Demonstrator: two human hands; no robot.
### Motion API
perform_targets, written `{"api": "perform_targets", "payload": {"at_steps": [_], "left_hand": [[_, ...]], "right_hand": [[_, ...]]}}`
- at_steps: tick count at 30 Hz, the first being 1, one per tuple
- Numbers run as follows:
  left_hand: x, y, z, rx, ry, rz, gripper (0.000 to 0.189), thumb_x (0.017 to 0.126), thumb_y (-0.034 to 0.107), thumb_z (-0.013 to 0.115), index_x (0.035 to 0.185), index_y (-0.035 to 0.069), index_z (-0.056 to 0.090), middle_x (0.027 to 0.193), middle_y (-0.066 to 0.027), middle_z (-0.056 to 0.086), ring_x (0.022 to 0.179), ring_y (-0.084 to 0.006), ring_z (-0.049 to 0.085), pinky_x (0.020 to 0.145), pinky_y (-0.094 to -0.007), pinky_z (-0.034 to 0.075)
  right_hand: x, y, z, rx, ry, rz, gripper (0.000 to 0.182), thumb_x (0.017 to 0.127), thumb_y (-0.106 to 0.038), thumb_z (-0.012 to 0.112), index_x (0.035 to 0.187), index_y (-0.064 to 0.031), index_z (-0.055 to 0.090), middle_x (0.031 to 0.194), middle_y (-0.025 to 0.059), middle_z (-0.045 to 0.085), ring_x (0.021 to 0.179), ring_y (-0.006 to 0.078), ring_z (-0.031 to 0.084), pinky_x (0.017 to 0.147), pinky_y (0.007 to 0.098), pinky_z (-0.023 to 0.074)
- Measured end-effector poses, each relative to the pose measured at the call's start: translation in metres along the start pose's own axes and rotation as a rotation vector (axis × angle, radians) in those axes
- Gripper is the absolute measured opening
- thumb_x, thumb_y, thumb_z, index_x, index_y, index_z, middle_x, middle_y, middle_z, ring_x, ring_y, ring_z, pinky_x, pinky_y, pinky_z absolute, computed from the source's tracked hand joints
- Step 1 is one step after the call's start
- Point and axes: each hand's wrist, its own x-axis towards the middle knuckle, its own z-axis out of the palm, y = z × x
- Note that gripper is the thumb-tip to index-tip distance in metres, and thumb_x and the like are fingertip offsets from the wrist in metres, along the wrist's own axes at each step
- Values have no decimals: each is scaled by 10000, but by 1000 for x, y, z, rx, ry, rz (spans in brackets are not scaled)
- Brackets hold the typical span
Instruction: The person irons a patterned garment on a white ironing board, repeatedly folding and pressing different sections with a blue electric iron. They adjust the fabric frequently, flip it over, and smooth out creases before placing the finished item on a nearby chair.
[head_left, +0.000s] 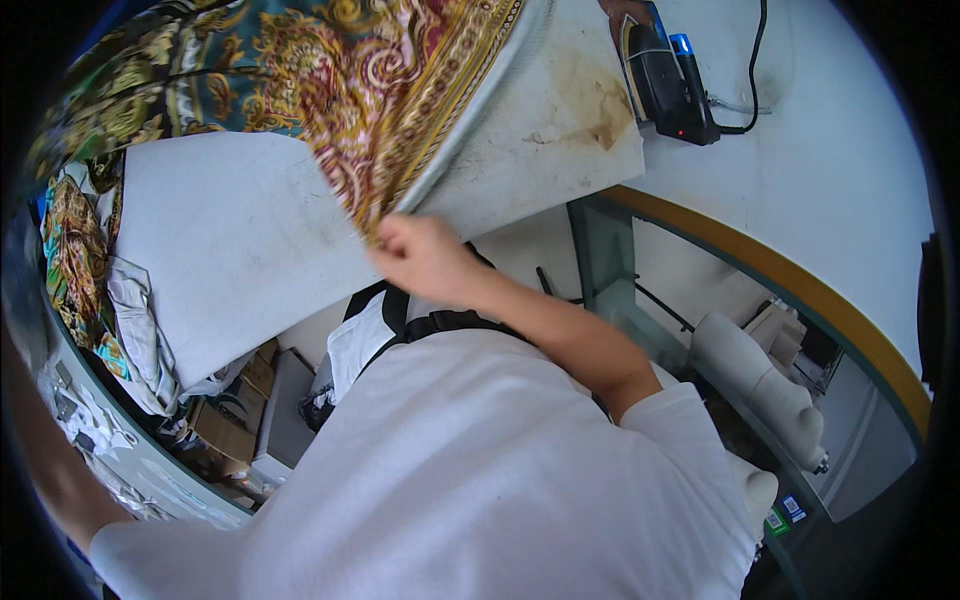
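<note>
A patterned gold, red and teal fabric (337, 82) lies across the upper part of the pale padded work surface (225, 240), its far left part blurred. My right hand (420, 255) pinches a pointed corner of this fabric at the front edge of the surface. My left forearm (45, 442) reaches up along the far left rim of the picture, and the left hand itself cannot be made out. An electric iron (660, 82), with a small red light lit, stands at the upper right, away from both hands.
Crumpled patterned cloth (79, 262) and grey-white cloth (135, 315) hang at the left edge. Below are a cardboard box (225, 427) and a grey cabinet (285, 405). A pale dress form (757, 382) lies under the white table (810, 187) at right. The iron's black cord (757, 67) runs upward.
</note>
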Motion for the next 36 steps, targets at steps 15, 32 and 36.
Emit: {"api": "perform_targets", "payload": {"at_steps": [15, 32, 36], "left_hand": [[-288, 413, -36, -595, 43, 157, 593, 742, 53, 668, 1323, 23, 554, 1140, -146, 575, 1116, -322, 552, 866, -457, 453], [-290, 209, -61, -621, 417, -604, 339, 845, 20, 675, 1182, -7, 697, 1032, -183, 762, 928, -250, 749, 828, -348, 558], [-326, 160, -4, -395, 277, -595, 369, 798, 35, 643, 1163, 12, 692, 1022, -215, 744, 928, -383, 720, 838, -439, 541]], "right_hand": [[145, 29, -260, -580, 575, -100, 491, 884, -328, 684, 1232, 14, 637, 1098, 188, 725, 1043, 375, 682, 949, 447, 522], [198, 47, -295, -219, 893, -279, 282, 790, -194, 736, 1008, -17, 711, 738, 97, 722, 720, 232, 688, 727, 389, 542], [125, 71, -249, -155, 795, -168, 317, 806, -149, 751, 1065, 18, 679, 741, 83, 711, 652, 147, 649, 647, 330, 523]]}}
